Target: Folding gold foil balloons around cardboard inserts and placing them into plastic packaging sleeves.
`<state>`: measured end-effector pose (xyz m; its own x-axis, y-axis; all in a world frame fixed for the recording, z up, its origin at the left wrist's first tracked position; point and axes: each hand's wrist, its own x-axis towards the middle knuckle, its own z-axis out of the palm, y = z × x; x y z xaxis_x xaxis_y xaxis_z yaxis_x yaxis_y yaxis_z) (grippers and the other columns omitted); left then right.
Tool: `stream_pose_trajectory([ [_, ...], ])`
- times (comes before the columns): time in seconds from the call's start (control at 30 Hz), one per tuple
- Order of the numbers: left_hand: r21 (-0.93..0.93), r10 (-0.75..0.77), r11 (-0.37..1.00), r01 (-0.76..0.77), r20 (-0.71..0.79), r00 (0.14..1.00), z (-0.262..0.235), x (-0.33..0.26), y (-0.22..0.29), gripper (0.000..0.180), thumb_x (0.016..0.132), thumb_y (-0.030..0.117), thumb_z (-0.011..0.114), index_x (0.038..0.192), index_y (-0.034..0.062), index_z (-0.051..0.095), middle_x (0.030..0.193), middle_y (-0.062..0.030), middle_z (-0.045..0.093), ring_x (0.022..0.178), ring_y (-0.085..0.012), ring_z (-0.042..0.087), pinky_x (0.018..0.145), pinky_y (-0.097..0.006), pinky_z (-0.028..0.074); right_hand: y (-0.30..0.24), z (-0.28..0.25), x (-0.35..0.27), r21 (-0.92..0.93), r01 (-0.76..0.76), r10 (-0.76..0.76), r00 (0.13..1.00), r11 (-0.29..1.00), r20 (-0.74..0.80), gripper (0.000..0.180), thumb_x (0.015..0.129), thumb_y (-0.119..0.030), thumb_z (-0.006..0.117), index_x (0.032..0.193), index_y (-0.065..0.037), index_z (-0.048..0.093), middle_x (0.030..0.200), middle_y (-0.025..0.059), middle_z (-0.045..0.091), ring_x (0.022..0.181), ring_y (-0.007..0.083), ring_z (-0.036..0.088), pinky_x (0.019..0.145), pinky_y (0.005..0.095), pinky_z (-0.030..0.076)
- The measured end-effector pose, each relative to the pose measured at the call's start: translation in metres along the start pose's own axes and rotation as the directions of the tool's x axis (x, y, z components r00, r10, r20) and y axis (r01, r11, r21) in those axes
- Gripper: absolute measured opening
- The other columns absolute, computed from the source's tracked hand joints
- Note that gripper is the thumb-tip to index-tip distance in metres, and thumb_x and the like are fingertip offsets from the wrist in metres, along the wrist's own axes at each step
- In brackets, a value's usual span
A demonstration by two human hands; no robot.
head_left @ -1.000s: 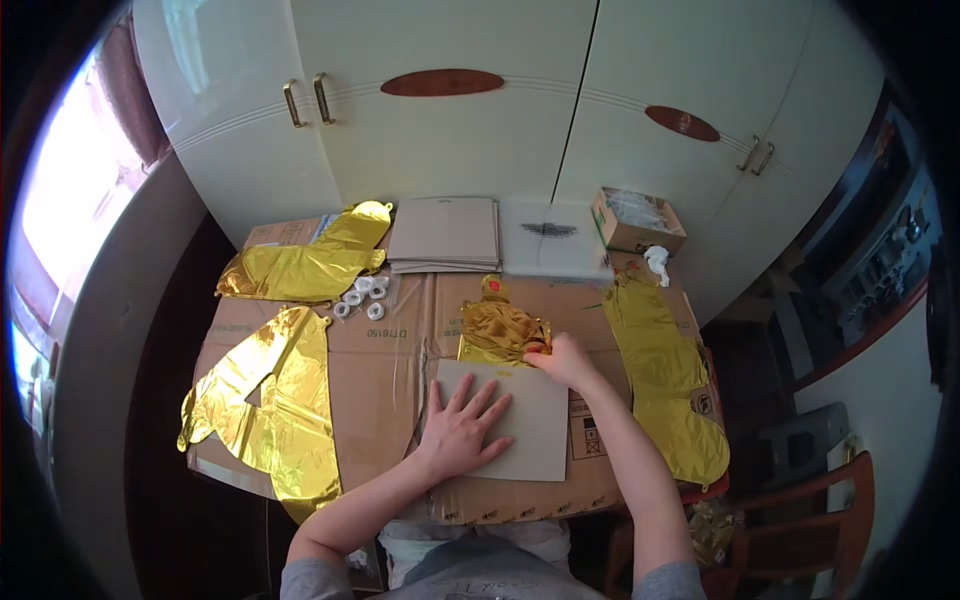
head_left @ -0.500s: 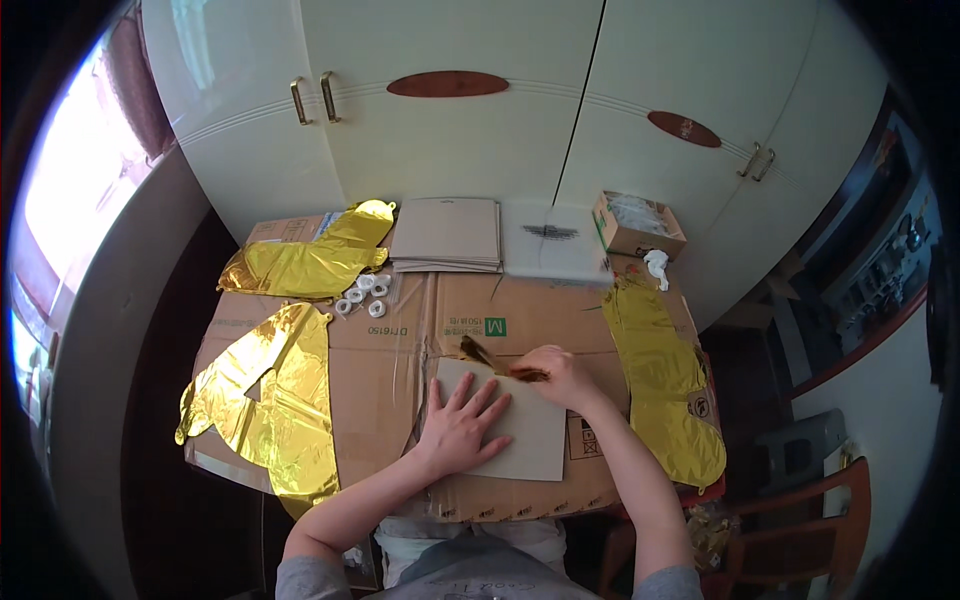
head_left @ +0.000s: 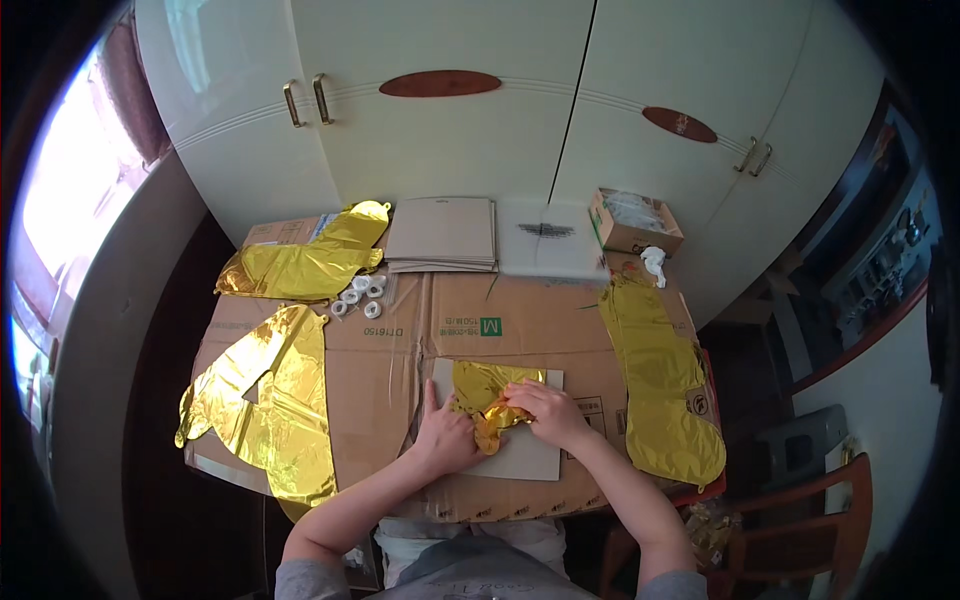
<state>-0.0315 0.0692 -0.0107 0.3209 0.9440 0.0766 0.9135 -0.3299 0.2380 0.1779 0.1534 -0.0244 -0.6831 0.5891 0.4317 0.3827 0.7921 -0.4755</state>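
L hand (head_left: 447, 440): on grey card (head_left: 525, 462), index finger straight & pointing to far side, other fingers bent in at near-left edge of gold foil; touching it, can't tell if gripping.
R hand (head_left: 552, 412): fingers curled over crumpled right part of same foil; thumb hidden, so can't tell if pinching or just pressing.
Gold foil (head_left: 482, 376): on far half of card, btwn both hands; far part fairly flat, near part bunched w/ orange sheen, tip hanging toward near side.
Grey card: flat on cardboard-topped tabletop (head_left: 375, 400), near edge, approx. mid.
L side: big foil shape (head_left: 300, 375) near, 2nd foil shape (head_left: 300, 268) far, white rolls (head_left: 360, 296) just right of that one.
Far edge: card stack (head_left: 441, 232), see-through plastic (head_left: 550, 255) to its right, then small box (head_left: 635, 238) w/ plastic inside; white tissue (head_left: 653, 264) just nearer.
R side: long foil shape (head_left: 655, 375) lying flat.
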Motion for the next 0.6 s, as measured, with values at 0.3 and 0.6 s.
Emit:
stream_pose_trajectory([
  [0.3, 0.045, 0.044, 0.998, -0.047, 0.052, 0.998, 0.002, -0.001, -0.005, 0.059, 0.086, 0.050, 0.057, 0.137, 0.0209, 0.052, 0.141, -0.0075, 0.050, 0.136, -0.0301, 0.040, 0.110, -0.071, 0.011, -0.005, 0.003, -0.004, -0.099, 0.065, -0.068, 0.997, 0.993, -0.028, 0.017, 0.082, -0.002, 0.057, 0.098, -0.003, 0.064, 0.112, 0.0094, 0.069, 0.106, 0.0256, 0.066, 0.094, 0.0374, 0.053],
  [0.6, -0.202, -0.193, 0.957, 0.208, 0.089, 0.977, -0.081, 0.026, -0.026, 0.040, 0.090, 0.021, 0.050, 0.122, -0.0012, 0.058, 0.136, -0.0198, 0.052, 0.132, -0.0309, 0.045, 0.112, -0.048, 0.032, -0.012, -0.001, -0.003, -0.168, 0.093, -0.101, 0.994, 0.981, -0.039, 0.023, 0.075, -0.006, 0.065, 0.098, -0.001, 0.064, 0.108, 0.0106, 0.068, 0.104, 0.0258, 0.066, 0.091, 0.0370, 0.055],
])
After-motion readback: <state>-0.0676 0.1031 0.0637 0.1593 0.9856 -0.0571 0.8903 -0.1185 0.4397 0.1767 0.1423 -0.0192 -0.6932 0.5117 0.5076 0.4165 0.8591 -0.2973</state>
